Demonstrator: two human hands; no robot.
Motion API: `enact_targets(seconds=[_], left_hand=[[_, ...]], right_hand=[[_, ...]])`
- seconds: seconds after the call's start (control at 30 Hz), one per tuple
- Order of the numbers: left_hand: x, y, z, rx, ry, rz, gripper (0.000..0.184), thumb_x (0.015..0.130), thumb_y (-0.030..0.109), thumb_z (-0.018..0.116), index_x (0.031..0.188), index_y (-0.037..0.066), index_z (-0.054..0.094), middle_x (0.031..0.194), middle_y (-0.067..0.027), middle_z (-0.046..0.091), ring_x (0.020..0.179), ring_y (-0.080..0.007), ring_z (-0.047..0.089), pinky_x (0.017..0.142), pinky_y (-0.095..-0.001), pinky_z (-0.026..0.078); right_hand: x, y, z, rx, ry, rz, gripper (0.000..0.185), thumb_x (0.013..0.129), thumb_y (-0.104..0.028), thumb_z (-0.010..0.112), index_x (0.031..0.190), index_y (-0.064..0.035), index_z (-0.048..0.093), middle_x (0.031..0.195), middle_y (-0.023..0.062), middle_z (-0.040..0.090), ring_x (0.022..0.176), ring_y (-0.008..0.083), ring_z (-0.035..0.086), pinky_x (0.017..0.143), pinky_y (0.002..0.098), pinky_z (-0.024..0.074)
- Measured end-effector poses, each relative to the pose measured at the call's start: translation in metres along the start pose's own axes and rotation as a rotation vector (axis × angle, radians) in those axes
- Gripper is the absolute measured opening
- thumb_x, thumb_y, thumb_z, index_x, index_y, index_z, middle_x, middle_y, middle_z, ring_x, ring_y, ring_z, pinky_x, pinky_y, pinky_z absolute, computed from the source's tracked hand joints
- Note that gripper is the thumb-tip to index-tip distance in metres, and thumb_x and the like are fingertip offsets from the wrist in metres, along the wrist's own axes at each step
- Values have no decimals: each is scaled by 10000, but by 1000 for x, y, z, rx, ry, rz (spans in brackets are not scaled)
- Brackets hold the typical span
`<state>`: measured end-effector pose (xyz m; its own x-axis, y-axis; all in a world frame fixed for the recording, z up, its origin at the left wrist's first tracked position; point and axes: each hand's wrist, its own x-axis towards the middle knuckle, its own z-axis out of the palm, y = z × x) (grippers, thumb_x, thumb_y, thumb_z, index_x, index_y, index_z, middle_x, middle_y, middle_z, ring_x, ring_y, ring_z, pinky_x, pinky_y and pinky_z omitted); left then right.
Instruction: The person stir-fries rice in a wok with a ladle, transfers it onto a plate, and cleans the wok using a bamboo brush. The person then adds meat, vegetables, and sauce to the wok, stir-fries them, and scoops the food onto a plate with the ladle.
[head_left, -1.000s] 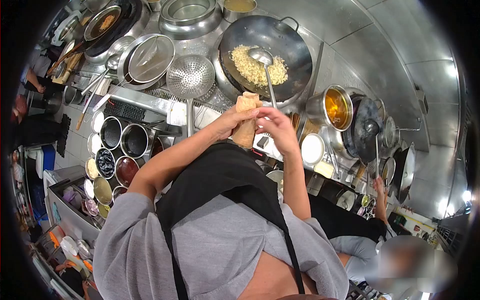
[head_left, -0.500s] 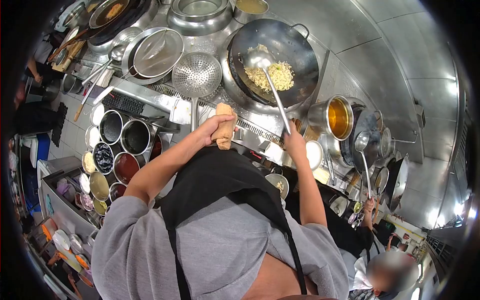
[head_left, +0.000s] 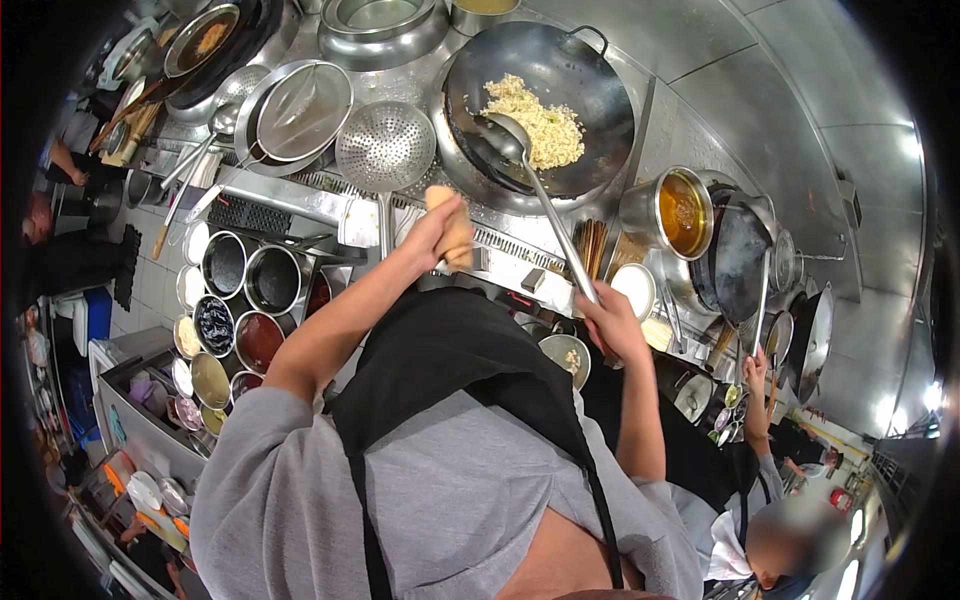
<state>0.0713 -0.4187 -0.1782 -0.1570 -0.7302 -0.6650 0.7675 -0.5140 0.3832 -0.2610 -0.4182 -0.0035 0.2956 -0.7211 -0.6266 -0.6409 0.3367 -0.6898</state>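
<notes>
A folded tan cloth (head_left: pixel 455 232) is in my left hand (head_left: pixel 432 235), whose fingers are wrapped round it, just in front of the stove's edge. My right hand (head_left: pixel 613 322) grips the handle of a long metal ladle (head_left: pixel 545 195). The ladle's bowl rests inside a large dark wok (head_left: pixel 590 95), at the left side of a heap of fried rice (head_left: pixel 540 120) with small green bits. Nearest to my left hand is a perforated metal skimmer (head_left: pixel 386 145), its handle pointing toward me.
A pot of amber oil (head_left: pixel 684 215) stands right of the wok. Beyond it a co-worker's hand (head_left: pixel 756 370) holds a utensil over a smoking wok (head_left: pixel 738 250). Sauce containers (head_left: pixel 260 340) cluster at the left. A mesh strainer (head_left: pixel 303 112) lies on a bowl behind them.
From both hands being at the cloth, my right hand has moved right and taken hold of the ladle. My left hand keeps the cloth, now further left. The ladle bowl has shifted left in the wok.
</notes>
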Motion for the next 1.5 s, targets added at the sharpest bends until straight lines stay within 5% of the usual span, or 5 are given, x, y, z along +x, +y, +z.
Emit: enact_targets(seconds=[0.53,1.03,1.13,1.3,1.5], left_hand=[[115,0,101,-61,250,4,150,934,138,504,1016,15,530,908,-156,667,732,-324,687,659,-539,589],[58,-54,-27,97,-56,-231,118,895,170,507,865,63,545,711,-100,561,563,-286,572,545,-449,510],[-21,-51,28,-20,264,-196,72,873,90,484,825,55,524,731,-98,556,597,-261,564,634,-448,530],[-9,23,106,4,64,-175,159,950,158,472,1023,32,537,923,-155,630,745,-307,645,662,-540,595],[97,-48,-38,-87,-613,-266,188,889,175,488,722,88,495,633,-80,517,509,-247,507,489,-401,457]], right_hand=[[-18,-6,-47,-728,298,-174,356,923,-265,626,1145,12,605,906,299,659,929,473,635,797,534,468],[16,49,6,-469,584,-291,342,924,-242,655,1185,-29,595,770,224,671,723,440,647,655,504,500],[-38,39,-21,-127,384,-359,355,925,-149,675,1245,-4,622,693,78,597,615,129,547,608,301,473],[-89,-30,-62,-171,91,78,283,924,-121,662,1166,25,646,620,28,585,553,107,559,527,299,446],[21,31,-22,-185,396,-398,302,909,-220,667,1076,30,637,711,105,617,686,179,616,657,364,489]])
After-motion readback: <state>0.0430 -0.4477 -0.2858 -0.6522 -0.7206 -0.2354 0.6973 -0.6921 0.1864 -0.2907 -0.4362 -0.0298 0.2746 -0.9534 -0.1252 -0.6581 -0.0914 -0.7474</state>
